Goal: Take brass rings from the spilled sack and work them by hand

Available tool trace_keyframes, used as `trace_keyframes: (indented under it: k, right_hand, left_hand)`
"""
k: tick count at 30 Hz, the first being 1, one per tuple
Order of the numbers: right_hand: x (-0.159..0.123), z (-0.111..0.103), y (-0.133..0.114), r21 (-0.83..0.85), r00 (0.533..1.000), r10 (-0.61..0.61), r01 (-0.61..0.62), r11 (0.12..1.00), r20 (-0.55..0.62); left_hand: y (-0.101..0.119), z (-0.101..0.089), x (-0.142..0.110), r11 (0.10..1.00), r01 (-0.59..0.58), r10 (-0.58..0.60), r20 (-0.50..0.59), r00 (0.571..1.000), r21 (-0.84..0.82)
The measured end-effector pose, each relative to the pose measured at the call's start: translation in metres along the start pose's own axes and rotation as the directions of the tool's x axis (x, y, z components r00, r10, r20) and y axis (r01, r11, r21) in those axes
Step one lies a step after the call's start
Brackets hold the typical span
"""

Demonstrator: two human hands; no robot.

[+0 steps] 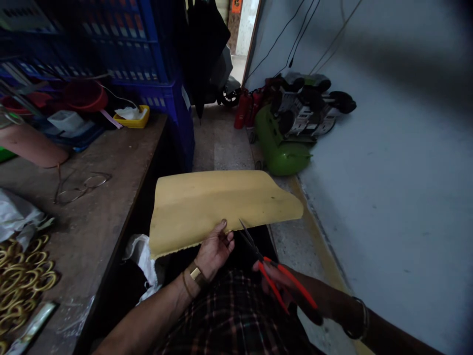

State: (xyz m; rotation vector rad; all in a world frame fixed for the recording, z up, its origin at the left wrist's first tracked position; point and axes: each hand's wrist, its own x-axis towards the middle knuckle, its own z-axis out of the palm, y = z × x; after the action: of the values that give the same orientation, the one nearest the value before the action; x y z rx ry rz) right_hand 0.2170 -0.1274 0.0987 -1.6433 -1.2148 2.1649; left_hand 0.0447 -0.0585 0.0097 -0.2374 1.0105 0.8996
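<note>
A tan sheet of stiff material (218, 204) is held out flat above my lap, its right end curling down. My left hand (214, 249) grips its near edge, thumb on top and fingers closed round it. My right hand (295, 291) is closed on the handles of red-handled scissors (268, 268). The dark blades are open and point up at the sheet's near edge, right beside my left thumb.
A worn wooden workbench (99, 197) runs along the left, with brass rings (22, 281), wire loops (79, 185), a yellow tray (135, 118) and another person's arm (31, 145). A green air compressor (284, 140) and a red extinguisher (242, 108) stand by the grey wall.
</note>
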Motion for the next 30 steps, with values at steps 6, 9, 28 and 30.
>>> trace_keyframes:
  k: [6,9,28,30]
  right_hand:
    - [0.016,0.004,0.016,-0.066,0.995,0.085,-0.088,0.994,-0.042]
    - [0.020,0.007,0.018,-0.026,0.991,0.113,-0.115,0.993,-0.068]
    - [0.047,0.024,0.025,0.443,0.986,0.113,-0.049,0.895,-0.120]
    - [0.048,0.024,0.024,0.456,0.987,0.126,-0.066,0.887,-0.103]
  left_hand:
    - [0.000,-0.001,0.002,1.000,-0.001,0.001,0.019,1.000,-0.001]
    - [-0.001,-0.003,0.004,1.000,0.001,-0.001,0.017,1.000,-0.001]
    - [-0.005,-0.007,0.006,0.998,-0.068,0.068,0.058,0.996,-0.015]
    - [-0.005,-0.008,0.007,0.997,-0.077,0.078,0.058,0.995,-0.019]
